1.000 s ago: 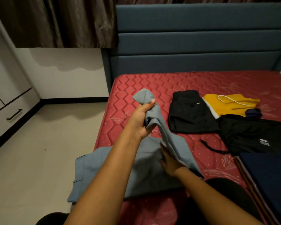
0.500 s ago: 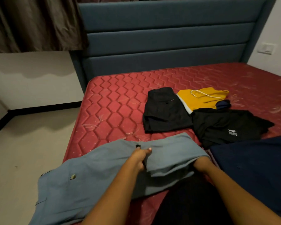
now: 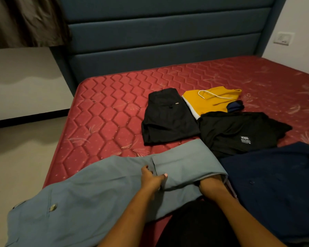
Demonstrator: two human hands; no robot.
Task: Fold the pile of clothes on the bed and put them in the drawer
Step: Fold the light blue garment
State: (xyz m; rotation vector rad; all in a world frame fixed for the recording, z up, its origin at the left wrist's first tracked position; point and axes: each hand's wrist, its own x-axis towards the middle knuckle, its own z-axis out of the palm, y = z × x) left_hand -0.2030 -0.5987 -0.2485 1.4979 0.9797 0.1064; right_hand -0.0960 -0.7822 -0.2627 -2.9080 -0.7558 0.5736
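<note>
Head view, sole camera: you look from head height, forward and down, close over the near edge of the red quilted mattress (image 3: 114, 113), facing the blue headboard (image 3: 159, 32).

Blue headboard (image 3: 168, 41), brown curtain (image 3: 25, 20), white wall (image 3: 25, 68), pale floor (image 3: 16, 157).

On mattress (image 3: 114, 113): trousers (image 3: 96, 193) along near edge; folded shorts (image 3: 166, 116) behind them; shirt (image 3: 275, 184) at right; headboard (image 3: 159, 32) beyond.
</note>
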